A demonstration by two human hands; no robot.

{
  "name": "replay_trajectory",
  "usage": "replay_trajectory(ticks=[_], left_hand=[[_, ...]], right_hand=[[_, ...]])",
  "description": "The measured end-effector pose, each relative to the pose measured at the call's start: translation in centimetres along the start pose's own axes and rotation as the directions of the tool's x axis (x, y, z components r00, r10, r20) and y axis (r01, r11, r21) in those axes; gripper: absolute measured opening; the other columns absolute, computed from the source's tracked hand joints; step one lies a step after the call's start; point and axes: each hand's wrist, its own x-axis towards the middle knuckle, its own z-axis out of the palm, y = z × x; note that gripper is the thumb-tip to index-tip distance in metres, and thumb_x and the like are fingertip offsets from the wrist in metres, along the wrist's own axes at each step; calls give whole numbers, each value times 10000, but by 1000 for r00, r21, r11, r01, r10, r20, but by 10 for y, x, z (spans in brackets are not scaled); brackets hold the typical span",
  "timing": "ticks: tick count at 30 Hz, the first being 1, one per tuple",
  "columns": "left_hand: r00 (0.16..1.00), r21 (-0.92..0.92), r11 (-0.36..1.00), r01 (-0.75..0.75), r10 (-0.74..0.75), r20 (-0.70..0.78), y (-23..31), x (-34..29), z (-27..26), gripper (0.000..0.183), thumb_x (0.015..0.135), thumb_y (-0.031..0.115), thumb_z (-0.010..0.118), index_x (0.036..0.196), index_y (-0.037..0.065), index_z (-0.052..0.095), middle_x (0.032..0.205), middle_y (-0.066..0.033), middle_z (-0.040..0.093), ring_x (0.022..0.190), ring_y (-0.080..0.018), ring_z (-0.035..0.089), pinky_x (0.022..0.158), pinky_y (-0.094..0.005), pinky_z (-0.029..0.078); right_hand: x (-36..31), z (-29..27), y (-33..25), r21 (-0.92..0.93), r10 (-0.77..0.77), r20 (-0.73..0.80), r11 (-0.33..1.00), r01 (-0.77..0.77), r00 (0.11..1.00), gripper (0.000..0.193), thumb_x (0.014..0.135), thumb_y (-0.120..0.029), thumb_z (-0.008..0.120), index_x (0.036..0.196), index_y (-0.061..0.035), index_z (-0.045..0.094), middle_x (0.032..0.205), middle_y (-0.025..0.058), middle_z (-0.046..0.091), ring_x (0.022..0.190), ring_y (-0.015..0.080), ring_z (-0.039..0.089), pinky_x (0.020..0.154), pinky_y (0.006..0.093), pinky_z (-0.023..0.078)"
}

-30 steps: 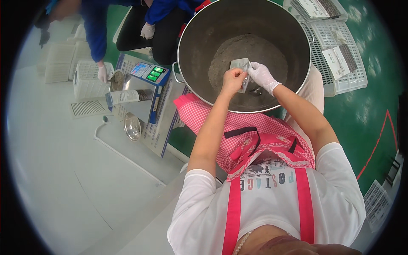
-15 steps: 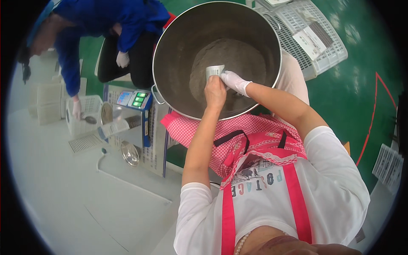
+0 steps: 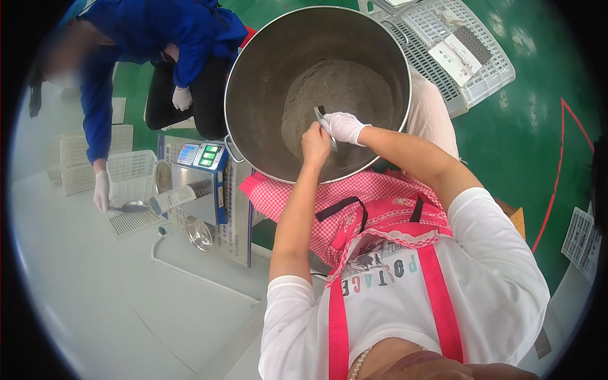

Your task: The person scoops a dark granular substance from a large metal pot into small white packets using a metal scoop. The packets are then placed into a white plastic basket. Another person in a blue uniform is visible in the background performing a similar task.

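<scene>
In front of me stands a large round metal pot point(image 3: 253, 69) with a mound of grey-brown granular powder point(image 3: 348, 79) at its bottom. Over the powder I hold a small pale pouch point(image 3: 332, 143), now seen nearly edge-on with a dark part at its top. My left hand point(image 3: 315, 143), ungloved, is closed around one side of it. Against its other side, my right hand point(image 3: 346, 128) in a white glove is closed near the top. The right fingertips are partly hidden behind the pouch.
At left, a co-worker in blue holds a metal scoop point(image 3: 134, 207) beside a white basket point(image 3: 132, 166). A digital scale point(image 3: 206, 156) bears a filled pouch point(image 3: 174, 197); a metal bowl point(image 3: 199, 234) lies nearby. White perforated crates point(image 3: 487, 79) stand at right.
My pouch has turned from showing its printed face to nearly edge-on, and my right hand has shifted around its top. The co-worker's scoop has moved nearer, out of the basket.
</scene>
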Motion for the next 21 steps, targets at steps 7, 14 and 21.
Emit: replay_trajectory(ticks=[7, 14, 21], left_hand=[[958, 271, 921, 278, -244, -153, -3, 12, -16, 159, 885, 109, 560, 970, -21, 593, 854, -289, 691, 848, -457, 694, 772, -558, 536], [959, 95, 990, 107, -78, -274, 20, -3, -14, 116, 918, 131, 519, 966, 28, 539, 786, -268, 669, 764, -468, 665, 698, -567, 504], [894, -31, 995, -97, 73, -443, 26, -6, -11, 58, 882, 65, 549, 915, 43, 508, 690, -227, 628, 660, -437, 638, 594, -539, 469]], right_hand=[[-5, -2, -13, -274, 7, -144, 961, -46, 990, 251, 902, -226, 530, 844, -54, 704, 785, 193, 707, 747, 372, 707, 671, 477, 553], [0, -28, 14, 766, -69, 627, 234, -599, 776, 469, 1038, -421, 416, 950, -63, 705, 746, 84, 702, 611, 185, 663, 544, 321, 518], [-13, -44, -59, 985, 282, 172, -72, -158, 944, 348, 1067, -281, 410, 1217, -70, 643, 1159, 79, 667, 1041, 191, 626, 902, 334, 510]])
